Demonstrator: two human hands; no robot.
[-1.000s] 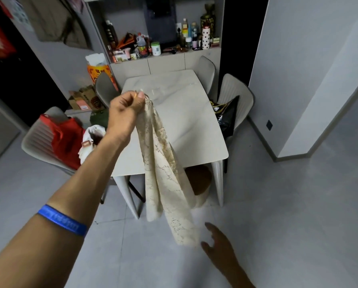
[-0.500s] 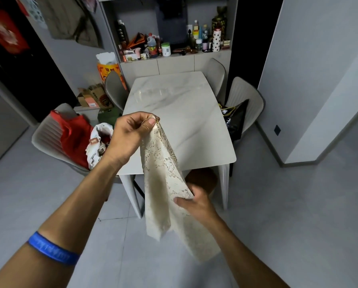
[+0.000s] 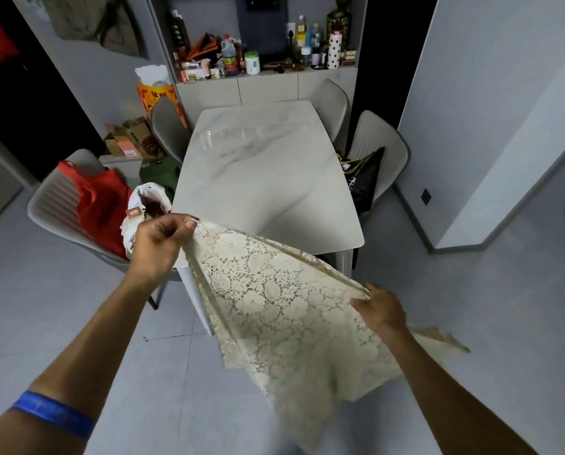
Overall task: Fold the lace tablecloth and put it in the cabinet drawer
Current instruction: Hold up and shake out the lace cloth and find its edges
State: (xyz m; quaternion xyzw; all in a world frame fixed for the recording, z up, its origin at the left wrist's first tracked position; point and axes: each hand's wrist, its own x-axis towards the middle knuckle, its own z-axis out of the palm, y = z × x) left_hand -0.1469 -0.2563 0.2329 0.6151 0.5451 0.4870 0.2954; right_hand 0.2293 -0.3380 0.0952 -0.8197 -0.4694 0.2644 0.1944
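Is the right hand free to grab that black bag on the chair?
Probably not: the right hand already pinches the lace tablecloth, and the black bag sits farther off past the table's corner.

Lace tablecloth [image 3: 274,310]: cream-coloured, openwork floral pattern, hemmed border along its edges. Held in the air in front of the marble-topped surface [image 3: 264,178], above the floor. Upper edge stretched taut on a slant between the left hand [image 3: 159,244], which pinches one corner, and the right hand [image 3: 381,310], lower, gripping the edge. The remainder hangs loose below in doubled layers. Lower end blurred.
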